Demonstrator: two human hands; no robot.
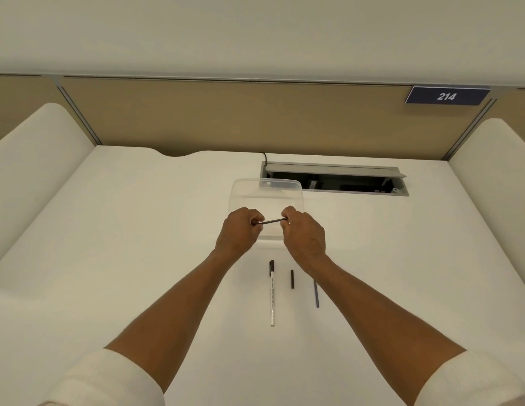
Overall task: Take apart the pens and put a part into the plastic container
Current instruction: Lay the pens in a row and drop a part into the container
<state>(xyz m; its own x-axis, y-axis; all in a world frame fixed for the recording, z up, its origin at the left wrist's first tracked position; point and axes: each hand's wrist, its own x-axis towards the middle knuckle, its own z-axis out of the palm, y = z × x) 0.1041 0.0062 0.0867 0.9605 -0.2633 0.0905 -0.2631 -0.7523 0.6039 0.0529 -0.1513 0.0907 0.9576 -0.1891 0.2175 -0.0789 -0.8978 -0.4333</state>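
Both hands hold a thin dark pen point(273, 221) level over the near half of a clear plastic container point(266, 191). My left hand point(240, 232) pinches the pen's left end and my right hand point(303, 235) pinches its right end. On the desk below lie a white pen with a black cap point(272, 291), a short black pen part point(292, 279) and a thin dark rod point(316, 295), partly hidden under my right forearm. I cannot tell whether the container holds anything.
The white desk point(138, 244) has an open cable hatch point(334, 178) just behind and right of the container. A tan divider panel point(255, 118) with a "214" plate point(446, 96) closes the back. White side partitions stand left and right.
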